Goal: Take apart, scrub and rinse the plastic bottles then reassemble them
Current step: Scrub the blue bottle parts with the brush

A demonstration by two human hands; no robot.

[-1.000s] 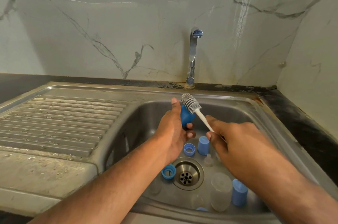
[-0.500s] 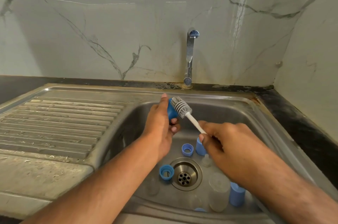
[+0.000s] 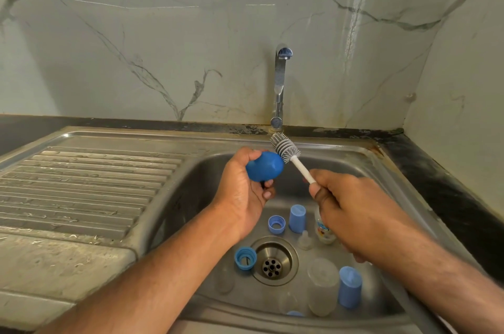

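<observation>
My left hand [image 3: 242,194] grips a round blue bottle cap [image 3: 264,169] above the sink basin [image 3: 207,197]. My right hand [image 3: 351,211] holds the white handle of a grey bottle brush [image 3: 285,146], whose bristle head touches the cap's upper right side. On the basin floor lie two blue screw rings [image 3: 276,224] [image 3: 245,258], two light blue caps [image 3: 297,218] [image 3: 349,286], a clear teat [image 3: 304,239], a clear bottle [image 3: 321,286] lying down and a printed bottle [image 3: 324,232] partly hidden under my right hand.
A chrome tap [image 3: 280,85] stands on the back rim, with no water running. The ribbed draining board [image 3: 81,186] lies to the left. The drain strainer [image 3: 271,262] is at the basin's middle. A dark counter edge [image 3: 441,191] and marble walls close in the right side.
My left hand has turned the blue cap so its rounded outside now faces up. The brush head has shifted from the cap's opening to its upper right side.
</observation>
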